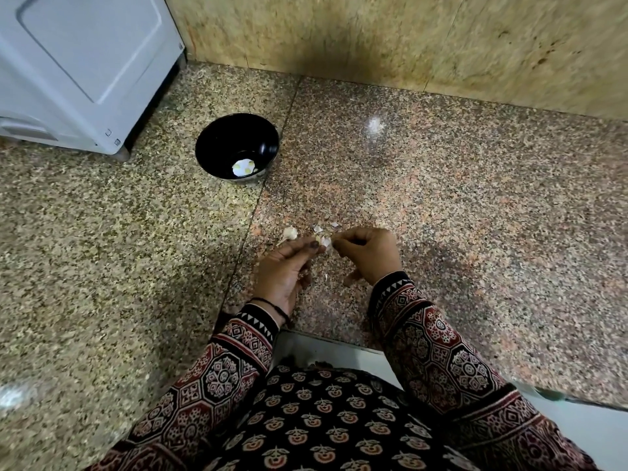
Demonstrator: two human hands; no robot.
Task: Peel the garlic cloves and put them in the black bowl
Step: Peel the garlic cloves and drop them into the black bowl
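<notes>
Garlic clove, lower centre: pinched by left hand; right hand fingers curled, nipping its papery skin. Black bowl, upper left, well apart, pale peeled pieces inside. Loose skins on surface just above. Advised: hold clove steady, strip skin away cleanly, no crushing.

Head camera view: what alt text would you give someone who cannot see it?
Seen from above, a person's left hand and right hand pinch a garlic clove between them over a speckled stone counter, with bits of skin lying nearby. Farther back sits a black bowl holding pale peeled cloves, near a white appliance.
</notes>
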